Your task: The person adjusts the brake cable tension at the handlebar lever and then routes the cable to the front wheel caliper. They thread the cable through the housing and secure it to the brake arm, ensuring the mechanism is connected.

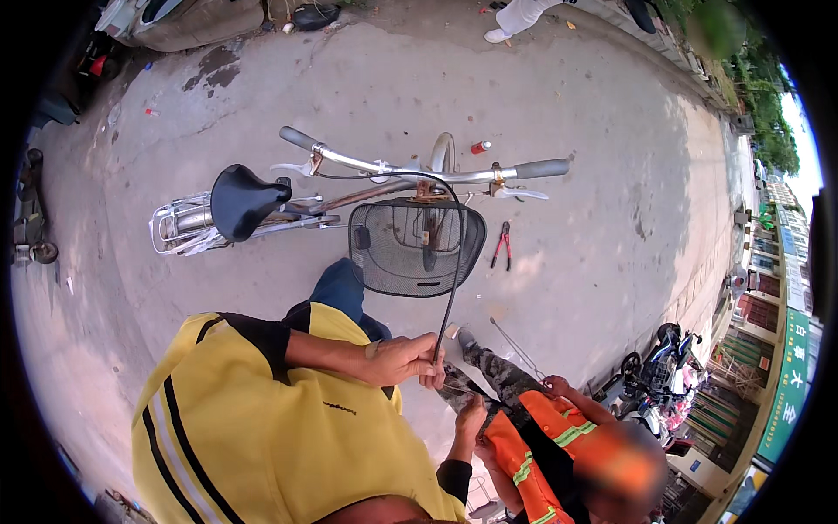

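My left hand (419, 360), at lower centre, is closed on a black cable (451, 297) that runs down from the bicycle's handlebar (406, 177) past the mesh basket (384, 266). My right hand (471, 412) is closed just below it on a thin wire (456, 389) at the cable's end; its fingertips are small and partly hidden. The bicycle, with a black saddle (236, 201), lies crosswise ahead of me. Red-handled cutters (501, 246) lie on the pavement right of the basket.
A co-worker in an orange vest (559, 424) is close at my right, one hand (556, 384) at a thin looped wire (515, 345). A small red bottle (480, 148) lies beyond the handlebar. Parked scooters (659, 367) line the right, a wheeled object (35, 223) the left. Someone's legs (515, 19) show at top.
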`<state>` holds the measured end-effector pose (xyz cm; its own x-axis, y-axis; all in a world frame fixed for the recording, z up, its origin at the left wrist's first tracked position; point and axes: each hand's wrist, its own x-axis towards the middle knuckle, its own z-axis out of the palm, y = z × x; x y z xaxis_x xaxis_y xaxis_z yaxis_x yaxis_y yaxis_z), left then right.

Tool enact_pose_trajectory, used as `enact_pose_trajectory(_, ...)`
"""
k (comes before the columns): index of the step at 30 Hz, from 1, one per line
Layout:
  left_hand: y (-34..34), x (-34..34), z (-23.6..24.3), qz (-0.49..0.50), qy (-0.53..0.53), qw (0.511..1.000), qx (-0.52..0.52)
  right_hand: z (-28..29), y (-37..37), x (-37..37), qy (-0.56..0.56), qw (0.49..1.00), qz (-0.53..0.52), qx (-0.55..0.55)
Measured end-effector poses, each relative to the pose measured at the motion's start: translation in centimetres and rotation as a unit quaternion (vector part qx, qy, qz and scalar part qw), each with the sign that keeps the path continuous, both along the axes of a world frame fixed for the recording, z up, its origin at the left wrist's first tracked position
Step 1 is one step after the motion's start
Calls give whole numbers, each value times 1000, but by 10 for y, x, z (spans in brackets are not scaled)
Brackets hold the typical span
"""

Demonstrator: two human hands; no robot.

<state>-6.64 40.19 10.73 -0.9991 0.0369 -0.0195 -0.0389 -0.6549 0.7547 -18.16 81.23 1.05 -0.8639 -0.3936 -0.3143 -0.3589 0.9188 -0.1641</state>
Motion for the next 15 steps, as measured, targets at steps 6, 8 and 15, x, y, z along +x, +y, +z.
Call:
enact_pose_trajectory(6,-16,-31,30,27,43,998,30,13,-13,-105,-6,997,72,-17)
enact_pose_trajectory(8,-27,-44,40,54,53,997,-11,17,-32,-146,-17,995,90,-34)
enact_pose_trajectory(15,2,-65,35,296,16,953,60,82,-178,-268,-145,918,2,-370)
